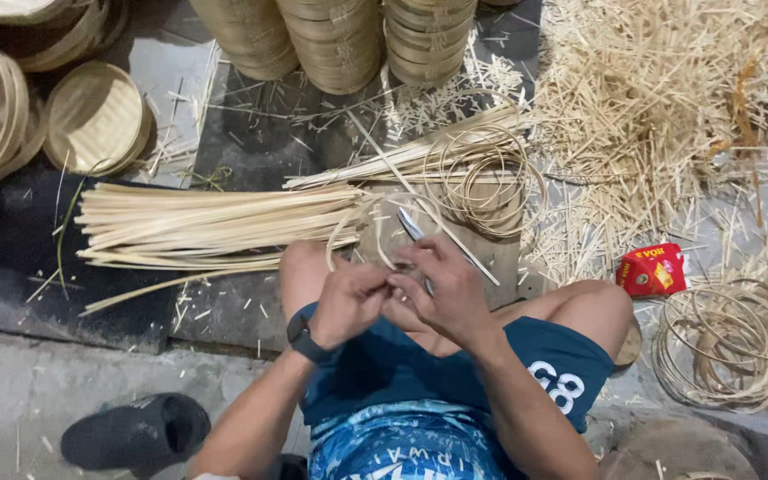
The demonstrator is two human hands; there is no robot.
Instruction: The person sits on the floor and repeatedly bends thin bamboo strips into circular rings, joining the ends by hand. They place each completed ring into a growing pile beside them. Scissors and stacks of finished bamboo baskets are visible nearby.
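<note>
both hands, left hand (346,302) and right hand (449,292), pinch a curved bamboo strip (359,220) above the knees.

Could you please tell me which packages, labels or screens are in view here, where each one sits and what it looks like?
Small red cardboard packet: on the floor to the right of the person's knee, beside the coiled bamboo rings; boxy, red with yellow and white print.
Black wristwatch: on the left wrist, behind the left hand; dark band, its face is not readable.
No signs in view.
</note>
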